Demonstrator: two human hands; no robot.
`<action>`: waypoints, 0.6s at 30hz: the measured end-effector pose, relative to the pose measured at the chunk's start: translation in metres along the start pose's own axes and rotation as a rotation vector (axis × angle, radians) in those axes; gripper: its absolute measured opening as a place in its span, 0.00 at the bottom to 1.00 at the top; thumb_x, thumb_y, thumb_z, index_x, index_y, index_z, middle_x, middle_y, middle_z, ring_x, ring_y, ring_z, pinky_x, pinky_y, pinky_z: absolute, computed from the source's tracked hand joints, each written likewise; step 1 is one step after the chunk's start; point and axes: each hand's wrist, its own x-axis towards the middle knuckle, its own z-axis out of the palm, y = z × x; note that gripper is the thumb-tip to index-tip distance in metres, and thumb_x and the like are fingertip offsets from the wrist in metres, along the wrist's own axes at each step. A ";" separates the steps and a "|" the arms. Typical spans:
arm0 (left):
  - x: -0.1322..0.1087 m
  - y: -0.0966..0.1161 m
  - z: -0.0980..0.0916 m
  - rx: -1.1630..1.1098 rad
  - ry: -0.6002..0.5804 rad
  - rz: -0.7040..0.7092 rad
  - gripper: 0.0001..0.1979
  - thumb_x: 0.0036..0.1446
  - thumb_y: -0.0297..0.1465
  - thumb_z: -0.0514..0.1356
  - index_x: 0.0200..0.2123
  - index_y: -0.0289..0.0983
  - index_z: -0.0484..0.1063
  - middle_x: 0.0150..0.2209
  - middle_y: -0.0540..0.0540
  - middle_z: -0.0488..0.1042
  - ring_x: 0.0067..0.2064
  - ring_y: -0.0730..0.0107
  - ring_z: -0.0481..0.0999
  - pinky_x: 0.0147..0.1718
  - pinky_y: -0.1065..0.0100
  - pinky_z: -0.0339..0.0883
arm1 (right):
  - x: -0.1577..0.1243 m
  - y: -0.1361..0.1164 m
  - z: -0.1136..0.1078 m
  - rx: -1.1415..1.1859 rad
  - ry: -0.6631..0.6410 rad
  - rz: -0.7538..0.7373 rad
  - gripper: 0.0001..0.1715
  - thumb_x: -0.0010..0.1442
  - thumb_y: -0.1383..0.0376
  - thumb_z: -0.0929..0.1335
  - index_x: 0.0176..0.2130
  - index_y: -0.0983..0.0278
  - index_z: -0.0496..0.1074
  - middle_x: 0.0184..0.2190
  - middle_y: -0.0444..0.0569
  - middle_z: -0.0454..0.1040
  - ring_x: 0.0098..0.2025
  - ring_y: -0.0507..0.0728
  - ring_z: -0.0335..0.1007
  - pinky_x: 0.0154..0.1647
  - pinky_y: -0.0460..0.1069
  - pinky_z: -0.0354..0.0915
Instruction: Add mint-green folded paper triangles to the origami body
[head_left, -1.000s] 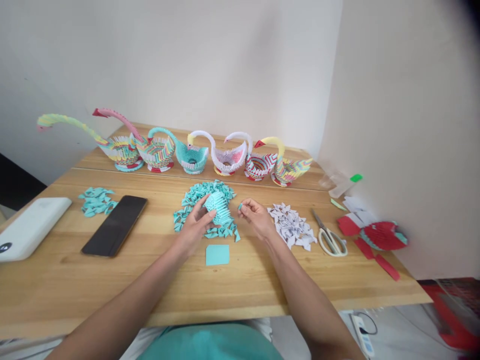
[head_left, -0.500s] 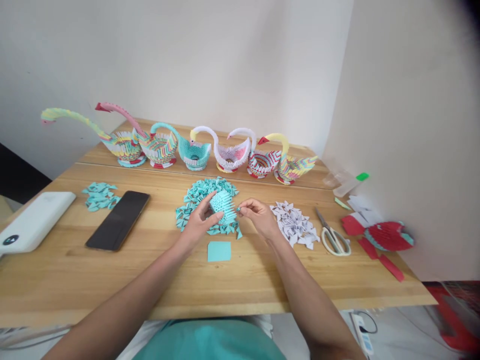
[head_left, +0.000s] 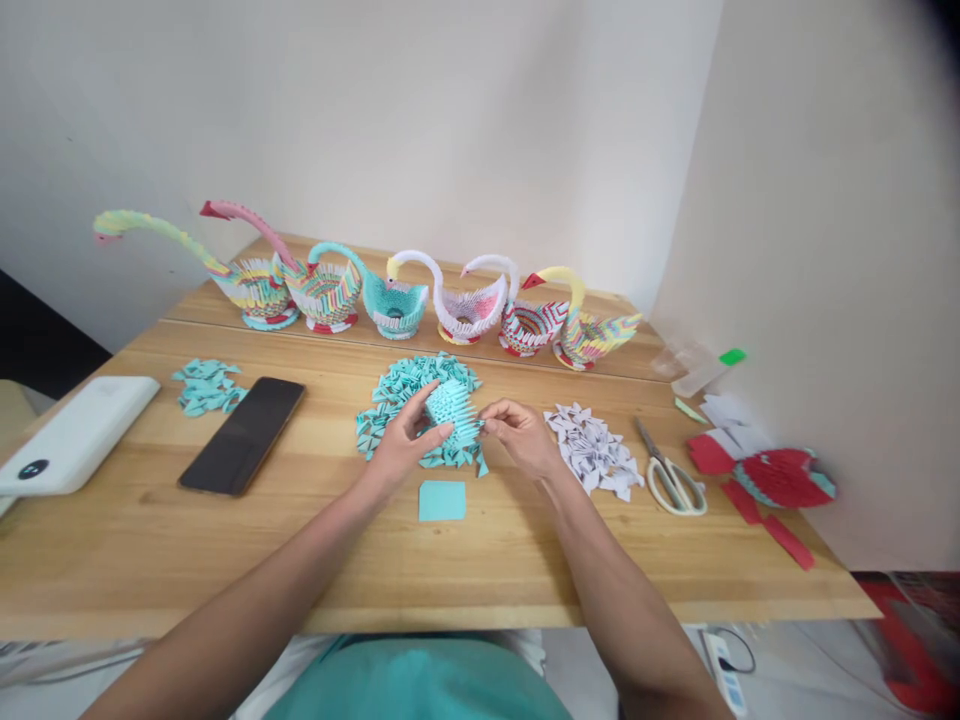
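Note:
My left hand (head_left: pixel 409 435) is closed around a turquoise assembly of folded paper pieces (head_left: pixel 453 408), thumb in front and fingers behind it. Its spiky edge points to the right. At that edge my right hand (head_left: pixel 517 432) pinches with thumb and forefinger; a small turquoise folded paper piece is partly hidden between the fingertips. Beneath and around the assembly spreads a pile of turquoise folded paper pieces (head_left: pixel 409 380). A flat turquoise paper sheet (head_left: pixel 442 501) lies in front of the pile.
Several folded-paper swans (head_left: pixel 395 305) stand in a row at the back. White paper pieces (head_left: pixel 596 450) and scissors (head_left: pixel 675 482) lie to the right, beyond them a red paper assembly (head_left: pixel 784 478). Left are a phone (head_left: pixel 244 437), a white power bank (head_left: pixel 82 435) and more turquoise pieces (head_left: pixel 208 386).
My right hand has brought the small paper piece from just off the assembly to its spiky edge. My left hand keeps its hold. The view has shifted slightly.

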 end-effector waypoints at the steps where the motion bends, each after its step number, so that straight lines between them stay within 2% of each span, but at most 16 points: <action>1: 0.000 0.000 0.000 -0.004 -0.003 0.006 0.40 0.51 0.42 0.68 0.65 0.41 0.60 0.60 0.41 0.68 0.57 0.54 0.69 0.55 0.58 0.64 | 0.000 0.000 0.000 -0.003 -0.003 -0.002 0.19 0.42 0.51 0.79 0.28 0.61 0.78 0.26 0.43 0.76 0.28 0.51 0.68 0.32 0.47 0.64; 10: 0.001 -0.003 -0.001 -0.023 -0.026 0.030 0.40 0.51 0.42 0.68 0.65 0.41 0.60 0.64 0.40 0.66 0.62 0.52 0.67 0.58 0.56 0.63 | 0.000 0.003 -0.001 -0.015 -0.012 0.001 0.20 0.42 0.51 0.79 0.28 0.61 0.77 0.26 0.44 0.76 0.27 0.52 0.66 0.32 0.47 0.63; 18: 0.002 -0.007 -0.002 0.005 -0.018 0.052 0.40 0.51 0.42 0.69 0.65 0.42 0.61 0.65 0.41 0.64 0.63 0.51 0.67 0.60 0.54 0.62 | 0.001 0.009 0.000 0.090 -0.014 0.033 0.21 0.40 0.52 0.81 0.27 0.61 0.76 0.27 0.43 0.76 0.28 0.51 0.67 0.33 0.47 0.63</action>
